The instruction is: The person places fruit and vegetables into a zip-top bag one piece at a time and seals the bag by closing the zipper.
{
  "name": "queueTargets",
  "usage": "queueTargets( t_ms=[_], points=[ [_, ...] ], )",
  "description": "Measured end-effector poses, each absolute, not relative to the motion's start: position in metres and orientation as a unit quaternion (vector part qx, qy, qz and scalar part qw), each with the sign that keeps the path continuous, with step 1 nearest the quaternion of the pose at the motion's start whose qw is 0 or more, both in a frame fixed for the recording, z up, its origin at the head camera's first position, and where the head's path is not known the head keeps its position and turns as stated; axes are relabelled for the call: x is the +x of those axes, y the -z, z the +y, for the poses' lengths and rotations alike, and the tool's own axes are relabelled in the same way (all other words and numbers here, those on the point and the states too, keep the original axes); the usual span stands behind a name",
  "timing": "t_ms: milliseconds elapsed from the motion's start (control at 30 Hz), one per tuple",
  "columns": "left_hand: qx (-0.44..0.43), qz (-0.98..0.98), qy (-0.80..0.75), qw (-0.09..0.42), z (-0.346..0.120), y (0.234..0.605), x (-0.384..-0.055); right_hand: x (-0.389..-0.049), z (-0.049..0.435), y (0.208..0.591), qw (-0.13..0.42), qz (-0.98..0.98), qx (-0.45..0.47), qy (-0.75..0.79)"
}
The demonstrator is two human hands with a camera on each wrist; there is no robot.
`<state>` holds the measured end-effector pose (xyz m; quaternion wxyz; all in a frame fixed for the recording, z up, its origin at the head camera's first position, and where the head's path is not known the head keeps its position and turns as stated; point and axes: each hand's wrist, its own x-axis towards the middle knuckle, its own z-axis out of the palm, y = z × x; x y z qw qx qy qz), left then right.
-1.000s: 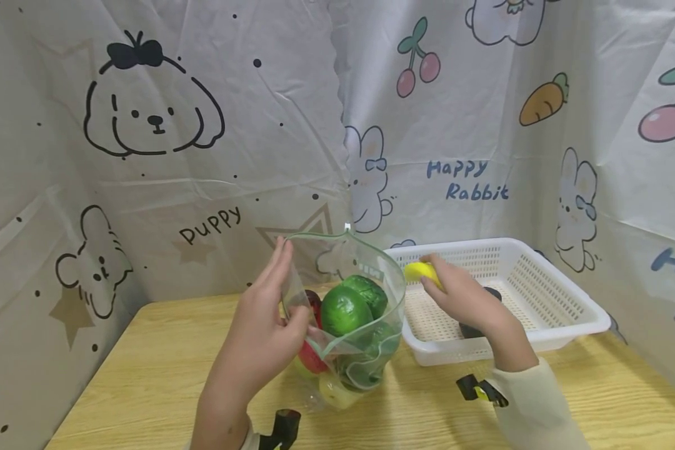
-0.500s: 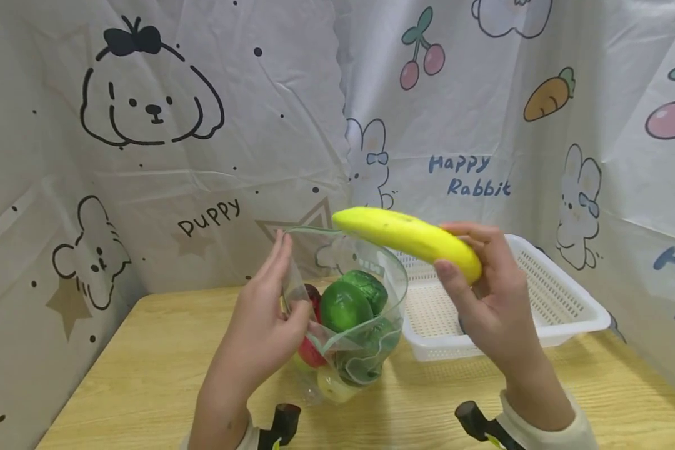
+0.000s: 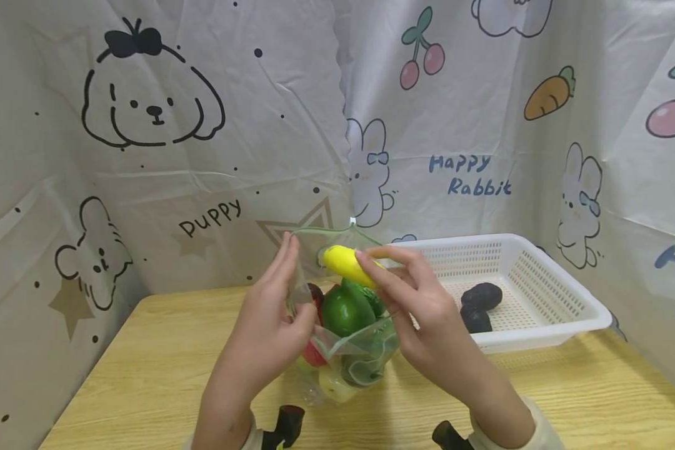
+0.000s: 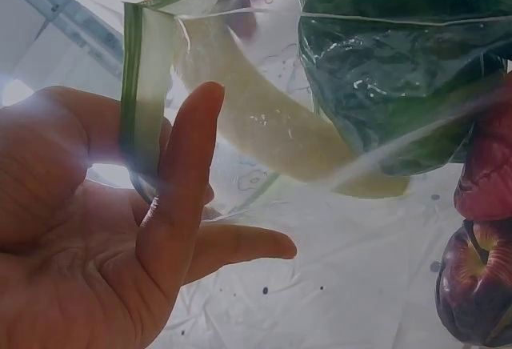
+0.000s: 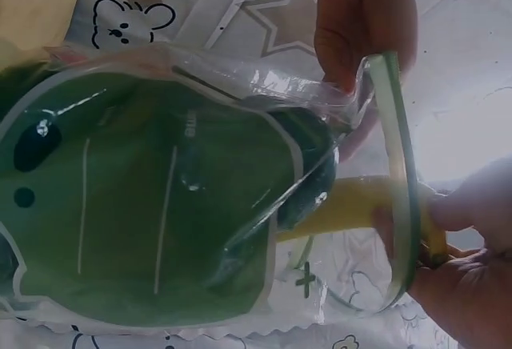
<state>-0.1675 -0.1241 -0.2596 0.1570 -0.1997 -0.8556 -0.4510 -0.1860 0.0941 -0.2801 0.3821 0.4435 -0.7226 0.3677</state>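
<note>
My left hand (image 3: 264,325) holds the left rim of a clear zip bag (image 3: 365,344) with a green edge, thumb on one side and fingers on the other. Inside the bag are a glossy green pepper-like piece (image 3: 345,310), a red piece (image 3: 313,355), a pale yellow piece (image 3: 334,384) and a dark red apple-like fruit (image 4: 478,285). My right hand (image 3: 427,312) grips a yellow banana (image 3: 345,262) at the bag's mouth. In the left wrist view the banana (image 4: 256,117) slants down inside the bag, beside the green piece. The hand partly hides its upper end.
A white perforated basket (image 3: 562,294) stands right of the bag, with dark oval pieces (image 3: 482,296) in it. The wooden table (image 3: 146,375) runs beneath, and a printed curtain (image 3: 292,125) surrounds its back and sides.
My right hand has lifted the banana out of the basket, carried it left, and tipped it down into the bag's mouth. The left hand has stayed at the bag's rim.
</note>
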Motion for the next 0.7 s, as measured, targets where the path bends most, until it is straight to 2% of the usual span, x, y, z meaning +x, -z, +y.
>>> queueTargets(
  t_ms=[133,333,533,700],
  points=[
    [-0.201,-0.856,0.45,0.157,-0.1242,0.2595,-0.1673,-0.1884,0.0932,0.282,0.371,-0.742,0.425,-0.361],
    [-0.207,-0.854,0.452,0.153,-0.1235,0.2591,-0.1669,-0.1906,0.0959,0.2842,0.385,-0.754,0.374,-0.378],
    [-0.211,-0.851,0.457,0.151,-0.123,0.2592,-0.166,-0.1914,0.0945,0.2866,0.355,-0.749,0.414,-0.376],
    [-0.215,-0.85,0.456,0.153,-0.124,0.2594,-0.166,-0.1901,0.0907,0.2893,0.355,-0.727,0.45,-0.379]
  ],
)
